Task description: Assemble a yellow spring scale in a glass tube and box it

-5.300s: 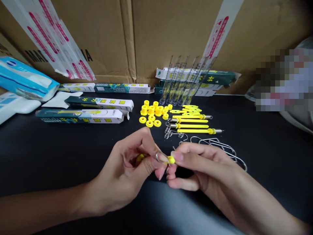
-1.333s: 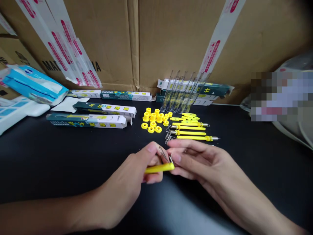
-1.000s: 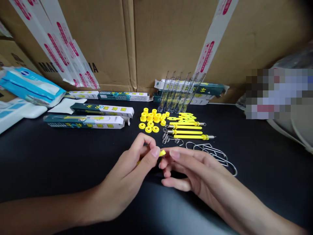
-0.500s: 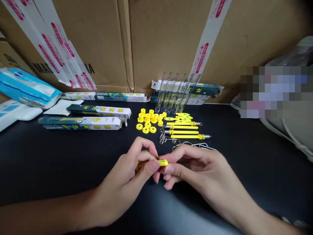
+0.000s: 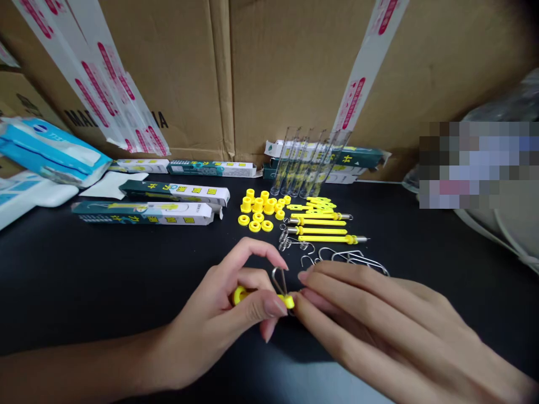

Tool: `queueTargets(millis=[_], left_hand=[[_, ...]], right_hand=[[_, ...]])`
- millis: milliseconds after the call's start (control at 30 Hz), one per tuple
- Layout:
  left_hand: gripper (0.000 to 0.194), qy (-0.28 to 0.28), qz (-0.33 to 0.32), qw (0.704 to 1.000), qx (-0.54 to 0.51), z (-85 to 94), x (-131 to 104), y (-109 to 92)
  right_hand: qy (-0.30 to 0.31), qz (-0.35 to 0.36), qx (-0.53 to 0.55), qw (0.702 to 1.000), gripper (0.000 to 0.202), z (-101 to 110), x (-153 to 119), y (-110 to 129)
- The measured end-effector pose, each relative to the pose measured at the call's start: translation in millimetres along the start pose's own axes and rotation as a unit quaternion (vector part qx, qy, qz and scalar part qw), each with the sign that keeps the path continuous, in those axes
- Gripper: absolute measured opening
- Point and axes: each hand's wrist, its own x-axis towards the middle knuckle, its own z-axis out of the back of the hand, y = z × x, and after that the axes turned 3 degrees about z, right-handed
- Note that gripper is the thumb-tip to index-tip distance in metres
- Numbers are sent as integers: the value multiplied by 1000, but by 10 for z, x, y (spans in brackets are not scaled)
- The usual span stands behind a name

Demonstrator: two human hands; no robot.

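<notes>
My left hand (image 5: 236,303) pinches a yellow plastic piece (image 5: 288,302) between thumb and fingers. A bent metal wire loop (image 5: 278,280) stands up from the end of that piece, under my left index finger. My right hand (image 5: 366,320) is at the right end of the piece, back of the hand up, its fingertips close together by the wire; what they grip, if anything, is hidden. Beyond my hands lie yellow rods with metal springs (image 5: 322,230), small coiled springs (image 5: 286,242), metal hooks (image 5: 357,257) and several yellow caps (image 5: 257,205).
Clear tubes (image 5: 297,168) stand upright before small boxes at the back. More printed boxes (image 5: 143,213) lie at left, near a blue packet (image 5: 54,151). A large cardboard box (image 5: 269,73) forms the back wall. Plastic-wrapped items sit at right.
My right hand has turned over, back of the hand now up. The wire loop now stands upright on the yellow piece, and my left index finger is raised over it.
</notes>
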Motion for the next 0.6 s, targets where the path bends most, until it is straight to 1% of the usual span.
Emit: queueTargets(millis=[33, 67, 133, 167, 200, 233, 267, 300, 333, 400, 433, 467, 500, 533, 600], left_hand=[[36, 0, -2, 1000, 11, -1, -7, -2], [32, -3, -4, 1000, 24, -2, -16, -3], [27, -18, -13, 999, 47, -2, -37, -2], [27, -28, -21, 998, 53, -1, -45, 0], [27, -37, -30, 997, 55, 0, -51, 2], [26, -45, -37, 997, 55, 1, -54, 5], [26, -49, -40, 997, 52, 2, -53, 7], [25, -50, -45, 997, 46, 1, -50, 9], [23, -50, -49, 997, 36, 1, -45, 12], [20, -47, -64, 997, 19, -2, -33, 19], [17, -46, -72, 996, 12, -4, -27, 24], [15, -46, -80, 996, 7, -5, -21, 31], [13, -47, -88, 995, 3, -5, -14, 38], [11, -49, -95, 994, -2, -6, -7, 45], [10, -53, -104, 993, -16, -7, 8, 54]], right_hand=[[8, 21, -2, 1000, 38, -2, 15, -10], [21, 25, 19, 999, 34, -5, 43, -17], [36, -20, 129, 991, 19, -14, 119, -17], [15, -61, 206, 976, 11, -22, 158, -7], [10, -108, 283, 953, 12, -34, 192, 11], [6, -159, 351, 923, 12, -50, 219, 34], [6, -220, 406, 887, 8, -70, 237, 61], [7, -282, 460, 842, 4, -92, 247, 89], [3, -345, 510, 788, 3, -117, 253, 115], [-12, -449, 604, 658, 11, -165, 254, 153], [-20, -482, 642, 596, 14, -185, 254, 162], [-26, -502, 671, 546, 16, -202, 255, 165], [-31, -511, 691, 510, 17, -215, 255, 161], [-36, -516, 704, 487, 19, -224, 255, 153], [-43, -524, 715, 462, 24, -235, 253, 133]])
